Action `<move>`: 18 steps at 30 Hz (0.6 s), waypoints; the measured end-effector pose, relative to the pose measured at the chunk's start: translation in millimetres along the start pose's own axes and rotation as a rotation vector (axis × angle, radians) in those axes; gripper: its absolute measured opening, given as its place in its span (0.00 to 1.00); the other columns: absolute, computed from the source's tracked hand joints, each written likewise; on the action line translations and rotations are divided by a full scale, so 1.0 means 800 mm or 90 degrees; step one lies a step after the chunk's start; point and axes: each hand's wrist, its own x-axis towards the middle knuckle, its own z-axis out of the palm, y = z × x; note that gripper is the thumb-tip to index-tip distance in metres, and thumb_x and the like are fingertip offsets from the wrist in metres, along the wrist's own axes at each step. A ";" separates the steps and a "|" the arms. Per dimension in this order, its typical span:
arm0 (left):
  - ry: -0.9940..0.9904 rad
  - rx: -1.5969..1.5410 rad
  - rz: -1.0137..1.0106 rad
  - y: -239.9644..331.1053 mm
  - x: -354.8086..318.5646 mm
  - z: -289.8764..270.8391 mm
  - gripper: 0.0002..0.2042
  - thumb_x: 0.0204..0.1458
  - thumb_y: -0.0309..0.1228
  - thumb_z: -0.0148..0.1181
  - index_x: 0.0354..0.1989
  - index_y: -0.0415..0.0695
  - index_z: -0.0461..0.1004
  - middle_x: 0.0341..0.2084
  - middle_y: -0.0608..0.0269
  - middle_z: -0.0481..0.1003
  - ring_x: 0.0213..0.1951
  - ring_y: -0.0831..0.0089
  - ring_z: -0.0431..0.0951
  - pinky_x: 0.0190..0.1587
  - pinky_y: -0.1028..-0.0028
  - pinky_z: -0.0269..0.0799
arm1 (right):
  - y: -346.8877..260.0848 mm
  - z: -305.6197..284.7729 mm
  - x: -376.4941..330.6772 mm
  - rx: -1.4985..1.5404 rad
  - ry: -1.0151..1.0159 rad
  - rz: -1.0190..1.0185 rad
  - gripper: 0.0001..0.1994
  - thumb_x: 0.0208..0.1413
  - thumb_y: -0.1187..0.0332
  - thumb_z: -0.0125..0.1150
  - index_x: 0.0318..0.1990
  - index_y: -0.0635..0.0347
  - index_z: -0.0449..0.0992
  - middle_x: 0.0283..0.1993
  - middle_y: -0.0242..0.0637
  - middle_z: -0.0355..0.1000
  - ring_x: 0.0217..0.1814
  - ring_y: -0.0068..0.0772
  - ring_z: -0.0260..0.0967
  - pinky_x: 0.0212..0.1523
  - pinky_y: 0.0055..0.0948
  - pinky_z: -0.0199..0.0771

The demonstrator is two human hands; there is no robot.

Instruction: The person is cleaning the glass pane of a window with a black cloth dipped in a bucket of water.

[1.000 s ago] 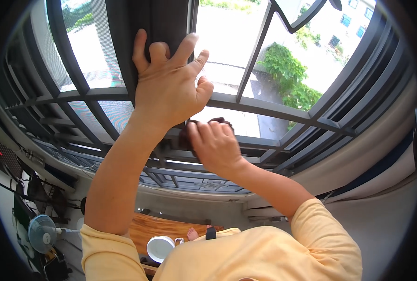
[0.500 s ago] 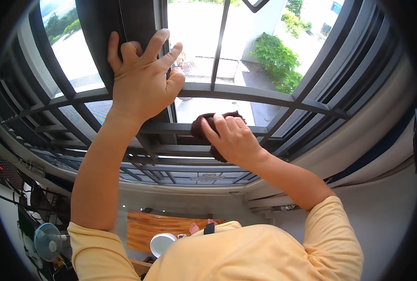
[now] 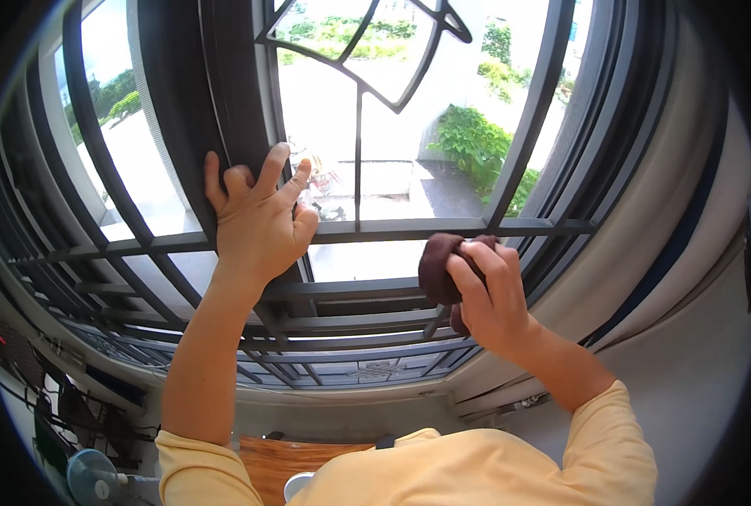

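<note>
The right hand (image 3: pixel 495 299) has its grip pinching a bunched brown cloth (image 3: pixel 439 270) at ten o'clock; its loose lower fold could snag if dragged over the grille (image 3: pixel 392 227) edges. Bars crowd two o'clock, wider gaps open toward eleven, and just past nine the left hand (image 3: pixel 262 223) spreads against the dark post (image 3: pixel 173 110).
</note>
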 end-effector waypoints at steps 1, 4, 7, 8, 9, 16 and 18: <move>0.017 -0.005 0.006 0.000 0.000 -0.001 0.22 0.47 0.35 0.47 0.50 0.51 0.79 0.55 0.70 0.64 0.42 0.62 0.59 0.68 0.49 0.33 | -0.001 0.003 0.027 -0.054 0.040 -0.003 0.21 0.44 0.71 0.62 0.49 0.67 0.71 0.47 0.51 0.66 0.39 0.46 0.65 0.40 0.40 0.69; 0.026 0.014 0.015 -0.005 -0.005 -0.001 0.22 0.46 0.35 0.47 0.50 0.49 0.79 0.55 0.68 0.65 0.44 0.61 0.60 0.68 0.47 0.33 | -0.025 0.061 0.085 -0.014 0.001 -0.018 0.22 0.44 0.71 0.59 0.49 0.72 0.69 0.44 0.52 0.68 0.38 0.43 0.67 0.40 0.36 0.71; 0.020 0.016 0.023 -0.002 -0.004 -0.001 0.23 0.46 0.33 0.46 0.50 0.48 0.78 0.55 0.65 0.65 0.44 0.60 0.60 0.68 0.46 0.33 | -0.016 0.083 0.072 -0.008 -0.060 -0.053 0.21 0.44 0.71 0.58 0.47 0.75 0.68 0.41 0.52 0.70 0.34 0.38 0.69 0.39 0.32 0.74; 0.014 0.015 0.027 0.001 -0.003 -0.003 0.23 0.46 0.33 0.46 0.51 0.48 0.78 0.55 0.65 0.64 0.45 0.60 0.59 0.68 0.46 0.33 | -0.006 0.076 0.064 0.005 -0.087 -0.067 0.21 0.44 0.69 0.59 0.47 0.74 0.69 0.41 0.51 0.70 0.33 0.38 0.70 0.38 0.31 0.74; 0.009 0.013 0.030 0.003 -0.001 -0.004 0.23 0.47 0.33 0.45 0.51 0.47 0.78 0.56 0.64 0.64 0.45 0.60 0.59 0.68 0.46 0.32 | 0.004 0.068 0.057 0.001 -0.087 -0.063 0.21 0.44 0.69 0.59 0.47 0.74 0.69 0.41 0.51 0.70 0.33 0.38 0.70 0.38 0.31 0.74; -0.002 0.026 0.028 0.000 -0.001 -0.004 0.23 0.46 0.30 0.47 0.52 0.49 0.78 0.56 0.66 0.63 0.45 0.61 0.59 0.69 0.48 0.31 | 0.044 0.007 0.015 -0.132 -0.163 -0.108 0.21 0.46 0.71 0.60 0.50 0.70 0.70 0.48 0.51 0.69 0.47 0.46 0.73 0.54 0.38 0.74; 0.004 0.022 0.028 -0.001 -0.002 -0.005 0.23 0.46 0.30 0.47 0.52 0.49 0.78 0.56 0.66 0.63 0.45 0.61 0.59 0.69 0.47 0.31 | 0.039 -0.024 0.014 -0.108 -0.177 -0.126 0.20 0.47 0.72 0.59 0.49 0.70 0.71 0.46 0.52 0.70 0.45 0.45 0.73 0.51 0.37 0.75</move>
